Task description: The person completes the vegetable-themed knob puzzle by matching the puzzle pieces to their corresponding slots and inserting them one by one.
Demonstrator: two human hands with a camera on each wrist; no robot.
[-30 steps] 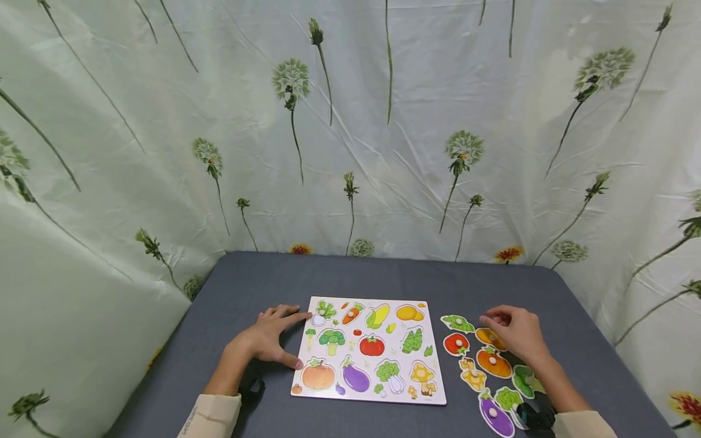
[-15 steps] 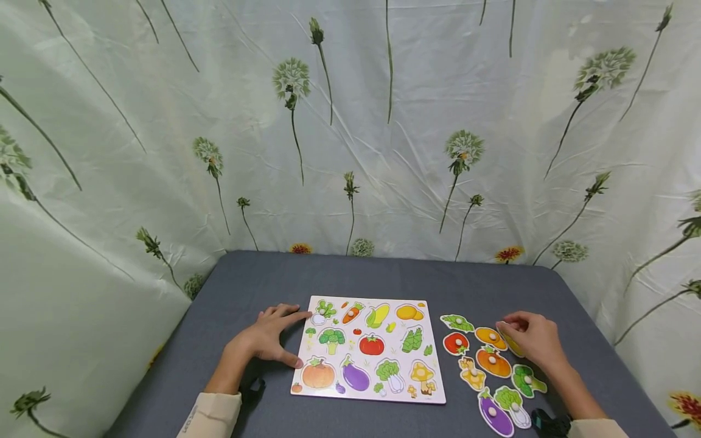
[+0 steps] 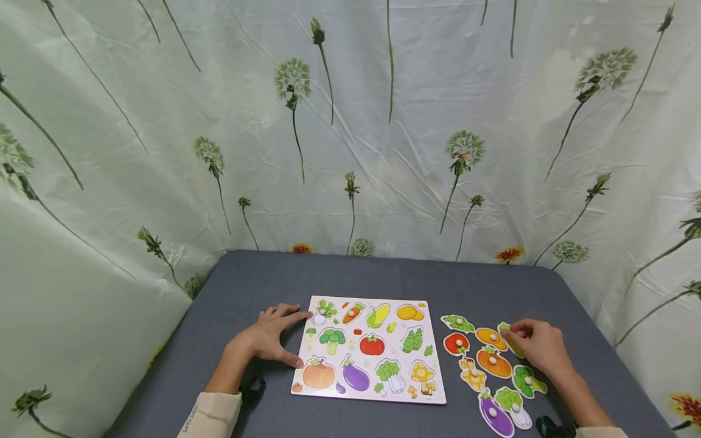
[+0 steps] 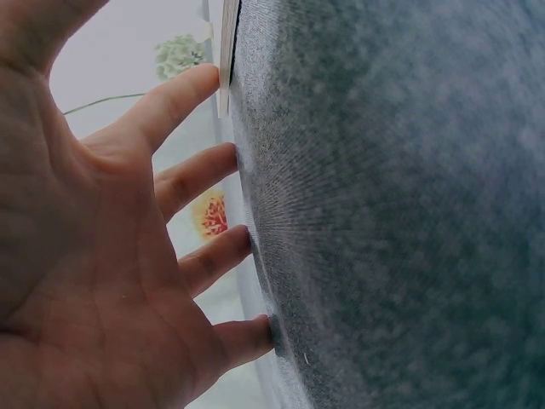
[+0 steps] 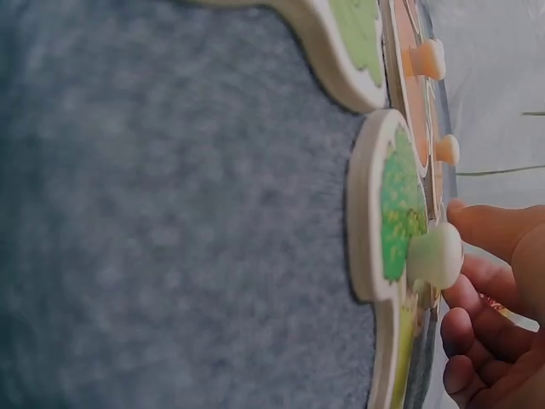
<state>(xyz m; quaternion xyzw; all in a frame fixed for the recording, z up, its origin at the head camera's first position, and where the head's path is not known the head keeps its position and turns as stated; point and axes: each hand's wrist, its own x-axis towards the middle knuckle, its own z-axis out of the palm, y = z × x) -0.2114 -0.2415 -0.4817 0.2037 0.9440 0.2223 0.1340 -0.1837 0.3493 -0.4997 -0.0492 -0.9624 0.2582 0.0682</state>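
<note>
My left hand [image 3: 268, 337] lies with fingers spread at the left edge of a white vegetable puzzle board [image 3: 342, 380], thumb and index fingertip against it. In the left wrist view, that index fingertip [image 4: 204, 78] meets the board's edge [image 4: 228, 43] while the other fingertips rest on the cloth. The board's turnip piece [image 3: 323, 310] and carrot piece [image 3: 352, 314] have knobs. To the right, my right hand [image 3: 542, 347] pinches at a yellow-green corn piece [image 3: 516, 348], largely covering it. In the right wrist view, its thumb and fingers appear behind the broccoli piece's knob [image 5: 438, 256].
Loose knobbed pieces lie right of the board: a pea pod-like green one [image 3: 457, 323], tomato [image 3: 456, 344], potato [image 3: 490, 338], pumpkin [image 3: 495, 365], mushroom [image 3: 473, 376], broccoli [image 3: 527, 382], cabbage [image 3: 512, 401] and eggplant [image 3: 495, 417]. A flowered curtain [image 3: 350, 152] surrounds the grey table [image 3: 263, 274].
My right hand has moved right and slightly nearer, from over the potato piece to the corn piece, uncovering the potato and broccoli pieces. My left hand stays at the board.
</note>
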